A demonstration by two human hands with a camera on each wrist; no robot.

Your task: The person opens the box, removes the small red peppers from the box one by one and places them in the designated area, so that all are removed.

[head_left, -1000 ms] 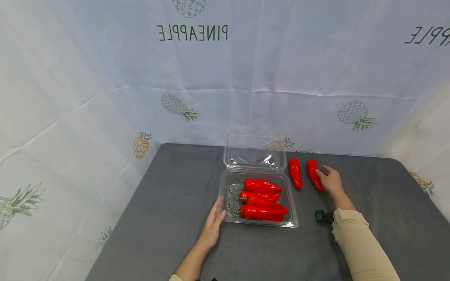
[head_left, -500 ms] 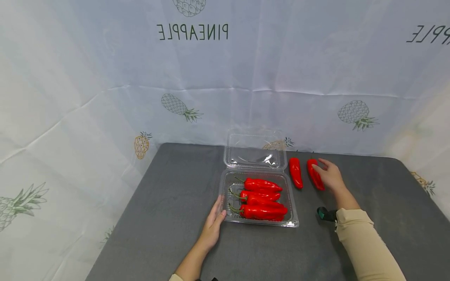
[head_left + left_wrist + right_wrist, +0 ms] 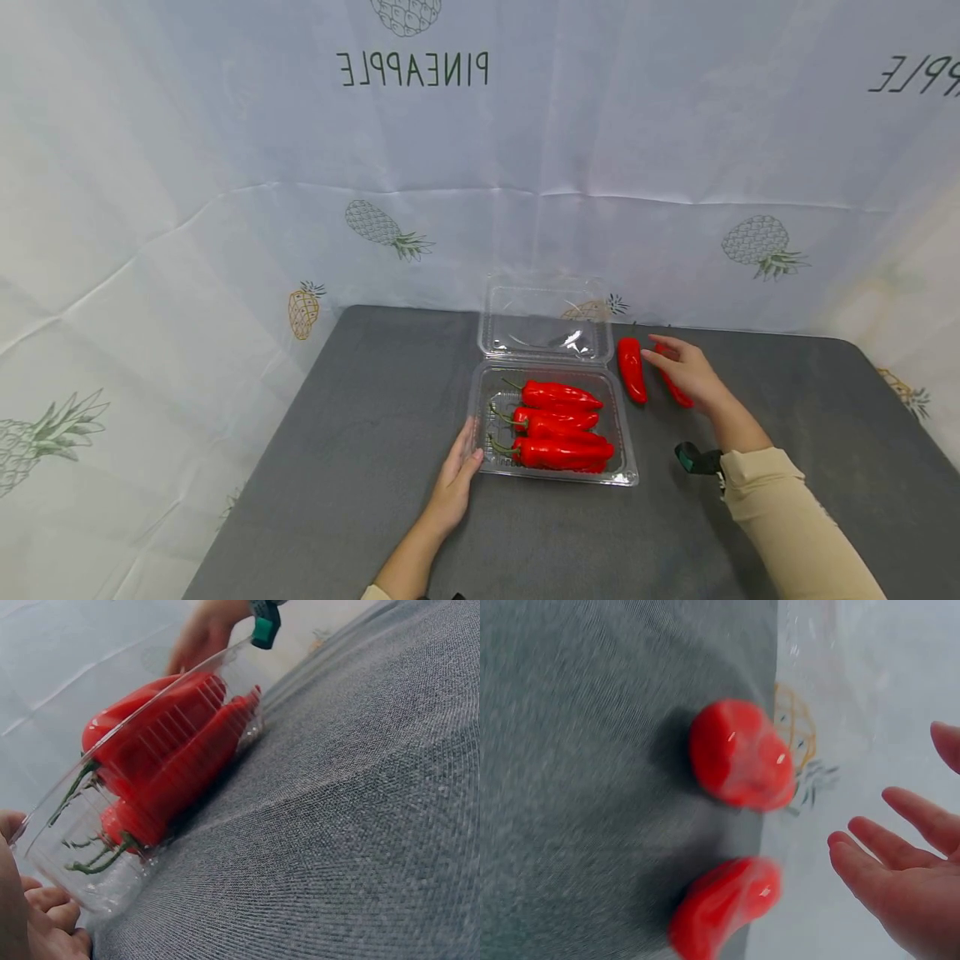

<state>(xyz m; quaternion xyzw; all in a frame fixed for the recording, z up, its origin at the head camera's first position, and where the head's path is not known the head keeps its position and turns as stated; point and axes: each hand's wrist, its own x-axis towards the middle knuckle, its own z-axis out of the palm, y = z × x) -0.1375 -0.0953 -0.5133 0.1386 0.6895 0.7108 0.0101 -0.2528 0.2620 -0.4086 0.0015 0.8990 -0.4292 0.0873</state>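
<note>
A clear plastic clamshell container lies open on the grey table, with several red peppers inside, green stems pointing left. At its front left corner my left hand holds the wall, with thumb and fingers on either side of the corner in the left wrist view. My right hand hovers with spread fingers over the outer loose red pepper and partly hides it. Its fingertips are near the other loose pepper, beside the lid. The right wrist view shows the hand holding nothing.
The container's clear lid is folded back toward the white pineapple-print curtain behind the table. A dark strap piece with a green part sticks out from the right wrist. The grey table ends at the curtain.
My right hand has come off the outer loose pepper and shifted left toward the pepper by the lid. Both loose peppers and my left hand stay in place.
</note>
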